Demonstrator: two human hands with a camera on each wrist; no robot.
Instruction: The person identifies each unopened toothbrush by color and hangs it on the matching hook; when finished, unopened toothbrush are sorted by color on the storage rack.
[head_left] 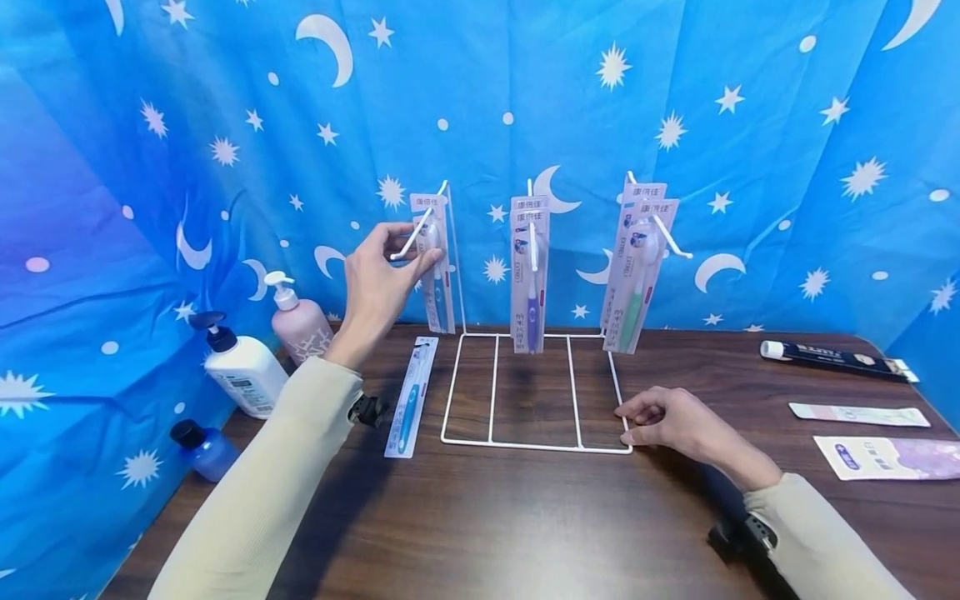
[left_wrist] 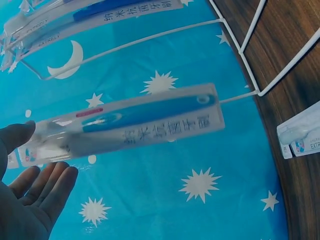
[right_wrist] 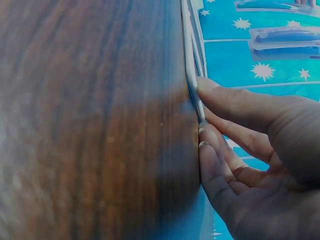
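Observation:
My left hand (head_left: 386, 262) is at the top of a packaged blue toothbrush (left_wrist: 150, 120) hanging on the left hook of a white wire rack (head_left: 536, 447). Its thumb lies along one edge of the pack and the fingertips are at the other. My right hand (head_left: 675, 425) grips the front right corner of the rack's base, thumb and fingers at the wire. Packaged purple toothbrushes (head_left: 532, 308) hang on the middle hook, and packaged green ones (head_left: 637, 292) on the right hook. Another packaged blue toothbrush (head_left: 411, 404) lies on the table, left of the rack.
At the left stand a white pump bottle (head_left: 243, 371), a pink pump bottle (head_left: 300, 325) and a blue bottle (head_left: 206, 454). On the right lie a black toothpaste tube (head_left: 832, 358), a slim packet (head_left: 858, 414) and a purple-white pouch (head_left: 885, 458). A blue starry curtain (head_left: 465, 67) hangs behind.

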